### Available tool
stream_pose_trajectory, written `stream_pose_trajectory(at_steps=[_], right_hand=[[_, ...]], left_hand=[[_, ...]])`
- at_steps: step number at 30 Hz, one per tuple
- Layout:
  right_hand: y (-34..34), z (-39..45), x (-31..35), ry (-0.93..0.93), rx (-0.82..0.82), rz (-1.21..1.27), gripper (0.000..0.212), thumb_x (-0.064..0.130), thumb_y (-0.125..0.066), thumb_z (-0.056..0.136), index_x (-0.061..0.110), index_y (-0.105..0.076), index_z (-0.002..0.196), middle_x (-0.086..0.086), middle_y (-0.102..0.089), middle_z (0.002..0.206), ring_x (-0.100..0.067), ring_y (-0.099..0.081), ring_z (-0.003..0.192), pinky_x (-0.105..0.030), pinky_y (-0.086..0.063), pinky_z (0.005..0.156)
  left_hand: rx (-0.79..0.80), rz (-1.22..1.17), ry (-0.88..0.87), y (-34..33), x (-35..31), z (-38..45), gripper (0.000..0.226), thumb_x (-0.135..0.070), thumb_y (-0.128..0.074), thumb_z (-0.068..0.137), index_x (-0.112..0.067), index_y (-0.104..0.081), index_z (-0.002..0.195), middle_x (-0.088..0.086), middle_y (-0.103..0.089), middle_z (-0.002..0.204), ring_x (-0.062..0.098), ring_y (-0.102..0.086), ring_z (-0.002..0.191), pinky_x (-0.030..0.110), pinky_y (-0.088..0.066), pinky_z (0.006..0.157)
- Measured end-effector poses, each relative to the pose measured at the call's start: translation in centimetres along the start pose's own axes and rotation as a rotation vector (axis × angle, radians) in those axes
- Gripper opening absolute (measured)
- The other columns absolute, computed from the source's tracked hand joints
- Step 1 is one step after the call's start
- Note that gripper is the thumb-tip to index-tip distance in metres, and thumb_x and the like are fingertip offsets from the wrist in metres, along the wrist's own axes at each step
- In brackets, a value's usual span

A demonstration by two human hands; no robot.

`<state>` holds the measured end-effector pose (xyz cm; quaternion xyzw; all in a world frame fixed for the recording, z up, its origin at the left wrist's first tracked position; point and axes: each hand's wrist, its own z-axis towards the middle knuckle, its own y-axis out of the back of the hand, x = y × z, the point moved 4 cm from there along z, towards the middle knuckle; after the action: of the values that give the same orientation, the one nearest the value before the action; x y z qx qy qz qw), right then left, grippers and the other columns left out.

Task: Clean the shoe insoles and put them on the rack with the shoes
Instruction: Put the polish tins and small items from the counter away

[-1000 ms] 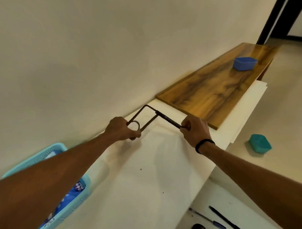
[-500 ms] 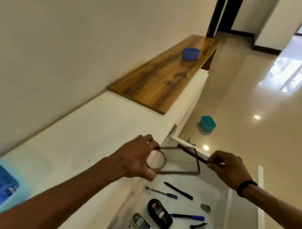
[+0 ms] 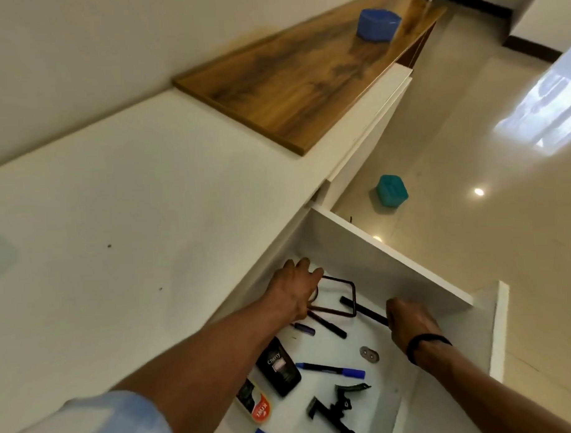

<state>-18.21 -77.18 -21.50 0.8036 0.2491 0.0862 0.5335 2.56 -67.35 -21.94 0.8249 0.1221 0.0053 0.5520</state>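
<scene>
No insole, shoe or rack is in view. Both hands hold a rusty rectangular metal frame (image 3: 354,298) with a black handle (image 3: 363,309), low inside an open white drawer (image 3: 379,261). My left hand (image 3: 296,292) grips the frame's ring end, which the hand hides. At the drawer's right side, my right hand (image 3: 410,320) grips the outer end of the black handle.
The drawer holds a black polish bottle (image 3: 278,367), a polish tin (image 3: 256,408), blue markers (image 3: 331,370), a black clip (image 3: 336,409) and a small metal plate (image 3: 369,354). A white counter (image 3: 115,206) carries a wooden board (image 3: 299,83) with a blue tub (image 3: 377,23). A teal tub (image 3: 391,191) stands on the floor.
Both hands have carried the metal frame off the counter top, toward me and down into the open drawer. The view has swung down and right.
</scene>
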Motion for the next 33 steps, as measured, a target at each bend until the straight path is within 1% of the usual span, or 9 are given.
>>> stream_pose_trajectory(at_steps=[5,7,14,17,21,25,28,31,33], right_hand=[[-1.3,1.5,-1.1,-0.022,0.045,-0.089,0.022,0.001,-0.053,0.092,0.014,-0.06,0.108,-0.006,-0.061,0.102,-0.025,-0.064,0.096,-0.028,-0.052,0.077],[-1.6,1.9,-1.3,-0.039,0.024,-0.084,0.021,0.001,-0.054,0.091,0.014,-0.06,0.106,-0.008,-0.063,0.107,-0.026,-0.064,0.1,-0.03,-0.053,0.083],[-2.1,1.3,-1.2,-0.049,0.019,-0.037,0.015,0.006,-0.059,0.089,0.016,-0.06,0.1,-0.008,-0.065,0.107,-0.026,-0.065,0.098,-0.03,-0.052,0.08],[-1.3,-0.8,-0.4,-0.011,-0.002,0.032,0.007,0.019,-0.063,0.09,0.021,-0.057,0.092,-0.003,-0.063,0.1,-0.022,-0.062,0.087,-0.031,-0.055,0.077],[0.6,-6.6,0.5,0.095,-0.152,0.169,0.017,0.033,-0.066,0.093,0.021,-0.064,0.106,-0.001,-0.063,0.104,-0.02,-0.06,0.088,-0.03,-0.052,0.072],[2.5,-13.5,0.7,0.154,-0.335,0.305,0.023,0.026,-0.074,0.087,0.014,-0.07,0.107,-0.007,-0.069,0.11,-0.026,-0.064,0.094,-0.04,-0.057,0.079],[3.0,-19.3,0.6,0.111,-0.451,0.44,0.033,0.02,-0.078,0.084,0.013,-0.068,0.114,-0.013,-0.061,0.13,-0.034,-0.053,0.121,-0.049,-0.05,0.096],[1.8,-25.9,-0.1,-0.062,-0.499,0.722,0.05,0.016,-0.074,0.086,0.015,-0.058,0.133,-0.014,-0.038,0.153,-0.029,-0.029,0.141,-0.052,-0.037,0.11],[-0.1,-29.8,-0.7,-0.253,-0.425,0.952,0.055,0.017,-0.073,0.087,0.013,-0.053,0.139,-0.016,-0.043,0.15,-0.031,-0.04,0.137,-0.05,-0.037,0.111]], left_hand=[[0.008,-0.049,0.02,-2.9,0.5,2.8,0.082,-0.003,-0.069,0.085,-0.021,-0.03,0.155,0.015,-0.027,0.154,0.035,-0.048,0.124,0.04,-0.054,0.093],[0.01,-0.051,0.046,-3.5,0.7,3.1,0.081,-0.001,-0.068,0.085,-0.021,-0.032,0.155,0.015,-0.021,0.158,0.036,-0.05,0.122,0.037,-0.053,0.091],[-0.011,-0.143,-0.021,-3.8,0.3,-1.9,0.073,-0.039,-0.076,0.089,-0.017,-0.042,0.15,0.016,-0.025,0.161,0.036,-0.036,0.139,0.044,-0.046,0.102],[-0.002,-0.143,-0.065,-2.6,-0.4,-7.0,0.051,-0.027,-0.061,0.098,-0.019,-0.047,0.146,0.015,-0.034,0.155,0.036,-0.041,0.133,0.047,-0.044,0.101],[0.085,-0.252,-0.114,-0.2,-3.2,-15.4,0.041,-0.031,-0.053,0.102,-0.01,-0.054,0.137,0.017,-0.051,0.135,0.036,-0.049,0.122,0.046,-0.044,0.097],[0.097,-0.336,-0.117,2.8,-8.6,-23.9,0.038,-0.037,-0.051,0.103,-0.012,-0.058,0.132,0.016,-0.056,0.127,0.035,-0.05,0.118,0.048,-0.044,0.096],[0.127,-0.46,-0.08,3.3,-13.3,-29.0,0.038,-0.043,-0.052,0.102,-0.016,-0.058,0.128,0.015,-0.052,0.132,0.033,-0.042,0.125,0.049,-0.038,0.103],[0.106,-0.401,-0.08,0.9,-17.8,-32.7,0.028,-0.036,-0.065,0.093,-0.011,-0.065,0.105,0.018,-0.057,0.109,0.036,-0.054,0.111,0.043,-0.04,0.081],[0.245,-0.316,-0.074,-2.0,-19.6,-35.2,0.04,-0.054,-0.086,0.05,-0.024,-0.067,0.067,0.0,-0.058,0.07,0.021,-0.062,0.067,0.031,-0.031,0.054]])
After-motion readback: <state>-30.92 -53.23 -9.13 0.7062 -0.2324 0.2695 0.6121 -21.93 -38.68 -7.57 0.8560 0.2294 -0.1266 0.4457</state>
